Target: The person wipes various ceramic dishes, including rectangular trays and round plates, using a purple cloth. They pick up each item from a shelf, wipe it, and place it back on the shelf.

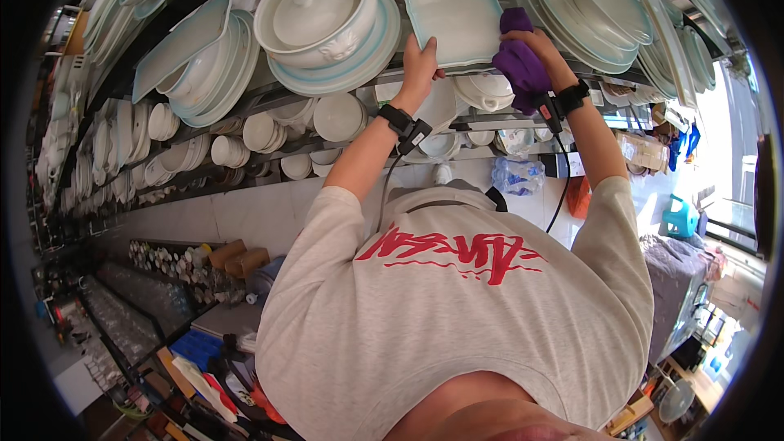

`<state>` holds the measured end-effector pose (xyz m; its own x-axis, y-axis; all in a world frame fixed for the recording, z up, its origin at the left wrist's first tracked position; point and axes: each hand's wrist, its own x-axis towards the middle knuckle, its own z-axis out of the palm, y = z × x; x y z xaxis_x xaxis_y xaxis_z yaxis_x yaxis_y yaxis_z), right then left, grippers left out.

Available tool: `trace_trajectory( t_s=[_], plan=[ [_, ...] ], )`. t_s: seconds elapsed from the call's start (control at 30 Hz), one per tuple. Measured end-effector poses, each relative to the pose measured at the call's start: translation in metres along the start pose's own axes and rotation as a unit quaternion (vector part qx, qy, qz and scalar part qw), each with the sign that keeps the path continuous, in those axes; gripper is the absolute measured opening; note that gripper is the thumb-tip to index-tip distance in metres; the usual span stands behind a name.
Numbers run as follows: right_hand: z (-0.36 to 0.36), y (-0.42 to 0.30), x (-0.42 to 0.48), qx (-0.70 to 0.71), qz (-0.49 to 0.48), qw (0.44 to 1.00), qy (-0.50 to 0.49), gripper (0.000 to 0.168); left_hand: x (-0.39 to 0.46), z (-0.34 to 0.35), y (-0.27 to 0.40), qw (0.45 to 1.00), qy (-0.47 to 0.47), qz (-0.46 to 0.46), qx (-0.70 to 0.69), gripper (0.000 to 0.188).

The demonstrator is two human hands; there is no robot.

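A rectangular pale ceramic plate (456,9) with a blue-green rim lies tilted at the top middle, above the shelf. My left hand (421,67) grips its near left corner, with the thumb on top. At the plate's right edge, my right hand (539,52) holds a bunched purple cloth (520,67), which touches the plate's near right corner. Both wrists wear black straps with small cabled devices. Left of the plate, a lidded white ceramic tureen (315,12) sits on stacked round plates (373,67).
Stacked oval plates (588,6) stand close on the right. A tilted rectangular dish (184,43) leans over bowls on the left. Lower shelves hold many bowls (340,116). Wrapped water bottles (517,176) and an orange bag (577,196) are on the floor.
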<state>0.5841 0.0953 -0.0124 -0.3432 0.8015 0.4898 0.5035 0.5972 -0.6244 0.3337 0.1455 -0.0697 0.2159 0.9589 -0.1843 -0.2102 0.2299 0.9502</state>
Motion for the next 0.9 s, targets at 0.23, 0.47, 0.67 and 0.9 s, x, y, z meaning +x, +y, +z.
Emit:
trace_trajectory(
  t_s=[0.23, 0.47, 0.67, 0.9],
  plan=[
    [-0.006, 0.002, -0.004, 0.001, 0.086, 0.995, -0.047, 0.048, 0.004, 0.002, 0.004, 0.999, 0.013, -0.029, -0.017, 0.02],
    [-0.01, 0.041, -0.017, 0.282, 0.374, 0.883, 0.012, 0.037, 0.004, 0.012, 0.012, 0.999, 0.011, -0.035, -0.031, 0.016],
    [-0.029, -0.022, -0.013, 0.276, 0.498, 0.82, 0.056, 0.039, 0.012, 0.007, 0.001, 0.998, 0.027, -0.018, -0.062, 0.022],
    [-0.031, -0.012, -0.056, 0.162, 0.511, 0.844, 0.021, 0.052, 0.012, 0.012, -0.004, 0.999, 0.025, -0.016, -0.034, 0.023]
  ],
)
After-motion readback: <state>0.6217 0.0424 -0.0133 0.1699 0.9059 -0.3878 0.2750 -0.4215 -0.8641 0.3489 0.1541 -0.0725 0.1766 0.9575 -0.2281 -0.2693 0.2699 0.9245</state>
